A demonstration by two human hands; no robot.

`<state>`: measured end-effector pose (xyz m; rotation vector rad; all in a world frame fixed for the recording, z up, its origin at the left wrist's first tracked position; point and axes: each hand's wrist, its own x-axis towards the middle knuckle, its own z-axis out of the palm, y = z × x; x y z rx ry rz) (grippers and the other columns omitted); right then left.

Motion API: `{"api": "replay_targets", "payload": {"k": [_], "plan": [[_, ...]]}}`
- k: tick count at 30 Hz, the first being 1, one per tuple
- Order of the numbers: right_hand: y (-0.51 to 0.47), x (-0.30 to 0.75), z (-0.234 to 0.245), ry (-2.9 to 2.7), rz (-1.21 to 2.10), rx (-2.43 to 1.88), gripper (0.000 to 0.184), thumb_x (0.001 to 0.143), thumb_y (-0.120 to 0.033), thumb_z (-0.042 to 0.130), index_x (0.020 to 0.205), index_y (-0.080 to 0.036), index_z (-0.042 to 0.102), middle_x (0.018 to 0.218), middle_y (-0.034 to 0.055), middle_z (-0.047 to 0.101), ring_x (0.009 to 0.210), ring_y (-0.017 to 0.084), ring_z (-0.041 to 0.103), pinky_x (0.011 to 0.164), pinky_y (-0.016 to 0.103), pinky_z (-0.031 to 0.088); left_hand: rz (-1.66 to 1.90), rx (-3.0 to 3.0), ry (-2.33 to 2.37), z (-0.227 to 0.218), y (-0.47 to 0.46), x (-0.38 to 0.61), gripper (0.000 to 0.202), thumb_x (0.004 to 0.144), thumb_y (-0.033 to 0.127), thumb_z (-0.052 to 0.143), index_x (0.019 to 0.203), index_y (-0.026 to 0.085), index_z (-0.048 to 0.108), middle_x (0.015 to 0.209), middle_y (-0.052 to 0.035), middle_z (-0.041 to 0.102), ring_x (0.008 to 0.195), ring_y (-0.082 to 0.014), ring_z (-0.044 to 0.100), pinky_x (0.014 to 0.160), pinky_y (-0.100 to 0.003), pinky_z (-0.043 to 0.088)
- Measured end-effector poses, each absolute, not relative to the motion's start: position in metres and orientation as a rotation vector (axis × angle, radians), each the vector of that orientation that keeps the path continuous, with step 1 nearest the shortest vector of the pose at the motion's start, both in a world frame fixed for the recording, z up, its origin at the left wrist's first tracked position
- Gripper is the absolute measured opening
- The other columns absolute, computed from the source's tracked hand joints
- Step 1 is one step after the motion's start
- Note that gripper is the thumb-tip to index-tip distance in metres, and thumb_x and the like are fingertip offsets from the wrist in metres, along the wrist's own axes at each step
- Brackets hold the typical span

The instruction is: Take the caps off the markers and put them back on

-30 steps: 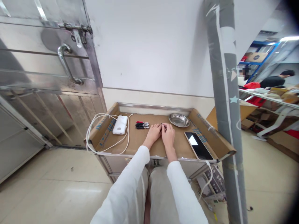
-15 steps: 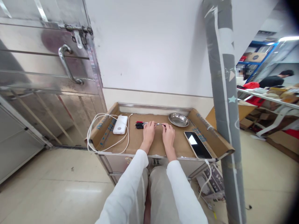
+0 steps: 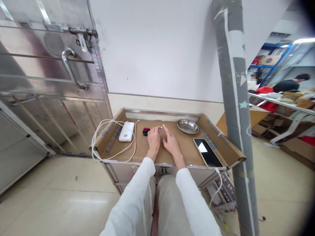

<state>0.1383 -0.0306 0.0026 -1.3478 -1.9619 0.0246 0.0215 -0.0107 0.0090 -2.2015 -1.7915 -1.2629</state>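
Observation:
On the cardboard-lined tabletop (image 3: 142, 147), my left hand (image 3: 154, 139) is closed, its fingers pinching a slim pen-like piece. Just past the fingertips shows a small shiny tip (image 3: 160, 128) of that piece; the rest is hidden. My right hand (image 3: 170, 143) is close by on the right, index finger stretched toward that tip and thumb apart. Whether the finger touches it I cannot tell. Several red and black pens (image 3: 146, 131) lie in a bunch left of my left hand, partly covered by it.
A white power bank (image 3: 126, 131) with a looped white cable (image 3: 135, 144) lies at left. At right are a round metal dish (image 3: 188, 126) and a phone (image 3: 208, 152). Raised cardboard sides (image 3: 222, 144) edge the top. A wrapped grey pole (image 3: 235, 82) leans nearby; people work in the background.
My right hand has moved left toward my left hand, and its fingers have straightened from a pinch. The light and dark small parts seen between the hands no longer show there.

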Motion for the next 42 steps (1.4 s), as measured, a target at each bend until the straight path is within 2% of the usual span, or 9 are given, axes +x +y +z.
{"api": "replay_targets", "payload": {"k": [3,5,13,22,26,31,36,42], "plan": [[-0.027,0.138,-0.003,-1.925,0.046,-1.379,0.076,0.081,-0.013,0.037,0.149,-0.017,0.005,0.147,0.0095,0.034,0.132,0.018,0.038,0.104,0.036,0.038,-1.211,-2.009,-1.961,0.011,-0.015,0.021,0.022,0.094,0.026,0.038,0.11,0.022,0.053,0.107,-0.0076,0.062,0.102,-0.0226,0.052,0.09,-0.036,0.039],[-0.025,0.14,-0.008,-1.902,0.056,-1.433,0.074,0.082,-0.014,0.036,0.149,-0.015,0.005,0.145,0.0122,0.037,0.13,0.02,0.041,0.102,0.037,0.04,-1.121,-1.915,-2.058,0.012,-0.018,0.021,0.022,0.094,0.026,0.037,0.108,0.02,0.054,0.106,-0.0097,0.061,0.101,-0.0257,0.051,0.087,-0.039,0.04],[-0.022,0.142,-0.018,-1.802,-0.008,-1.585,0.064,0.084,-0.015,0.034,0.146,-0.011,0.017,0.127,0.0172,0.055,0.113,0.023,0.054,0.091,0.037,0.045,-0.89,-1.866,-2.159,0.006,-0.024,0.023,0.025,0.09,0.012,0.031,0.106,0.011,0.051,0.103,-0.0157,0.056,0.1,-0.027,0.052,0.086,-0.041,0.042],[-0.018,0.143,-0.023,-1.815,-0.041,-1.678,0.057,0.085,-0.015,0.035,0.141,-0.006,0.026,0.123,0.0191,0.058,0.109,0.024,0.056,0.09,0.036,0.044,-0.873,-1.938,-2.148,0.004,-0.027,0.025,0.022,0.085,0.012,0.037,0.103,0.007,0.049,0.106,-0.0206,0.053,0.1,-0.0285,0.053,0.085,-0.04,0.043],[-0.016,0.143,-0.025,-1.813,-0.061,-1.683,0.054,0.085,-0.014,0.037,0.138,-0.009,0.032,0.121,0.0179,0.059,0.108,0.023,0.057,0.09,0.035,0.043,-0.977,-2.023,-2.078,0.001,-0.02,0.024,0.019,0.084,0.011,0.039,0.101,0.009,0.048,0.104,-0.0181,0.053,0.098,-0.0262,0.053,0.085,-0.039,0.043],[-0.017,0.144,-0.024,-1.783,-0.105,-1.761,0.045,0.086,-0.014,0.038,0.13,-0.009,0.043,0.117,0.0178,0.061,0.105,0.023,0.058,0.088,0.035,0.043,-1.133,-2.416,-1.715,-0.003,-0.011,0.025,0.015,0.084,0.009,0.041,0.096,0.015,0.048,0.102,-0.0105,0.054,0.098,-0.0198,0.054,0.089,-0.033,0.043],[-0.019,0.145,-0.021,-1.761,-0.139,-1.804,0.031,0.086,-0.012,0.04,0.11,-0.013,0.058,0.114,0.0161,0.063,0.106,0.023,0.057,0.089,0.035,0.042,-0.913,-2.701,-1.505,-0.004,-0.01,0.029,0.013,0.092,0.018,0.037,0.094,0.017,0.05,0.097,-0.0068,0.059,0.093,-0.0165,0.058,0.086,-0.029,0.045],[-0.018,0.144,-0.022,-1.756,-0.169,-1.793,0.032,0.082,-0.008,0.04,0.107,-0.014,0.06,0.115,0.0144,0.063,0.105,0.021,0.058,0.089,0.033,0.041,-0.74,-2.663,-1.66,-0.001,-0.011,0.03,0.012,0.092,0.02,0.04,0.095,0.017,0.052,0.098,-0.007,0.062,0.091,-0.0165,0.061,0.082,-0.028,0.046]]}}
